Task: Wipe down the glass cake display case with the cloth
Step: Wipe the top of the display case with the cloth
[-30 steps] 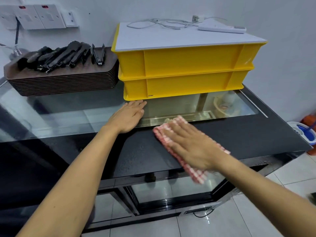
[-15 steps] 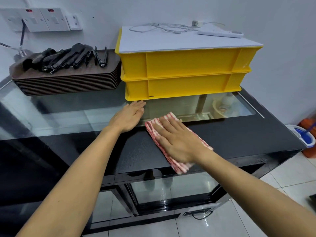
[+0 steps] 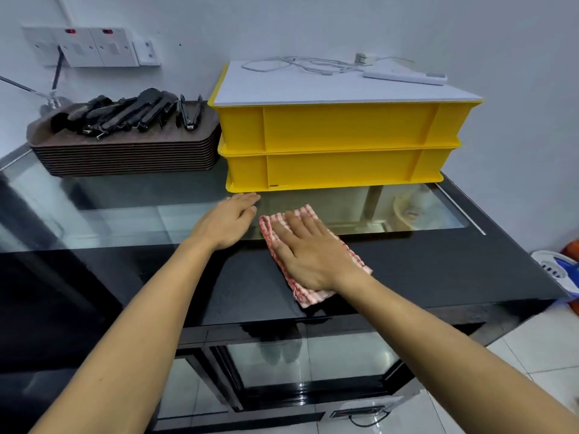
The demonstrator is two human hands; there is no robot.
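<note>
display case (image 3: pixel 438 267) glass top, right hand (image 3: pixel 308 256) flat on cloth (image 3: pixel 308 300), left hand (image 3: pixel 224 225) flat beside yellow crates (image 3: pixel 341 145)

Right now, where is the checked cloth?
In the head view, the red-and-white cloth lies flat on the display case top, right of centre, pressed under the right hand, just right of the left hand.

Cloth (image 3: pixel 313 296) red-white checked; crates (image 3: pixel 338 151) yellow; trays (image 3: pixel 125 151) brown.
</note>
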